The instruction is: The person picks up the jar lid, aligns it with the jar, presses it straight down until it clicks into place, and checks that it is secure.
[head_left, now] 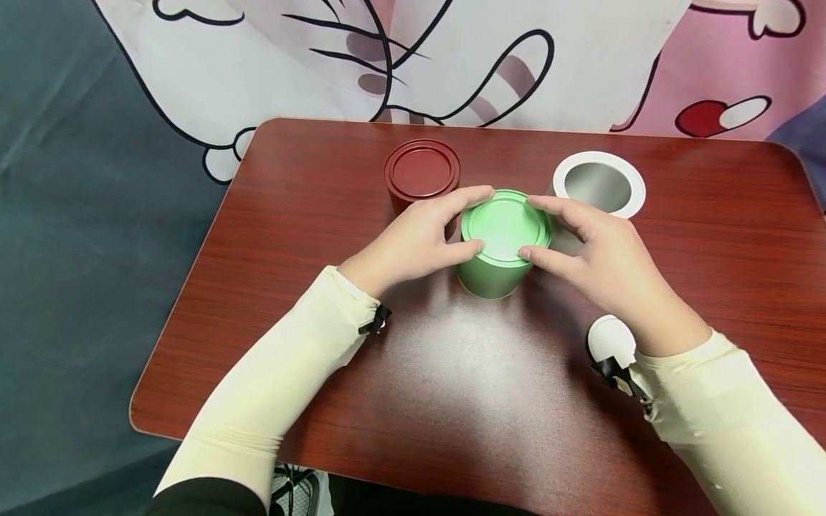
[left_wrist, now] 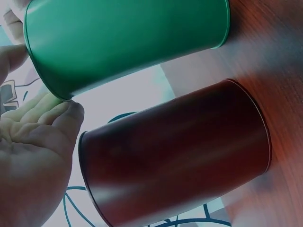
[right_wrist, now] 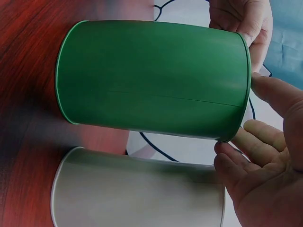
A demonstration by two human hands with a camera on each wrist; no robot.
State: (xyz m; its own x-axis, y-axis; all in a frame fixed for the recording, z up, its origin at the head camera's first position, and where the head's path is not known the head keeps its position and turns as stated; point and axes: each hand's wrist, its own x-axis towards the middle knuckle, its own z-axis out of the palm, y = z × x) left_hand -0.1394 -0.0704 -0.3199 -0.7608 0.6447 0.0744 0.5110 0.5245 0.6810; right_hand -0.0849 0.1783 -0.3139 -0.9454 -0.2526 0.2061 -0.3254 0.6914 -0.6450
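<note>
A green can point(head_left: 492, 278) stands upright near the middle of the table, its round green lid point(head_left: 506, 226) facing up. Thumb and fingers of my left hand point(head_left: 413, 240) grip the left side of the lid's edge. On the opposite side my right hand point(head_left: 609, 261) grips the same edge, its thumb toward me and its fingers behind. The left wrist view shows the green can point(left_wrist: 128, 38) beside a dark red can point(left_wrist: 175, 153). In the right wrist view, fingertips lie right at the green can's point(right_wrist: 151, 78) rim.
The red lidded can point(head_left: 422, 172) stands behind my left hand. Behind my right hand is a white can point(head_left: 635, 190) with a wide white rim and a grey hollow. A reddish wooden table point(head_left: 452, 401) carries all three; a cartoon-printed cloth point(head_left: 290, 79) hangs behind its far edge.
</note>
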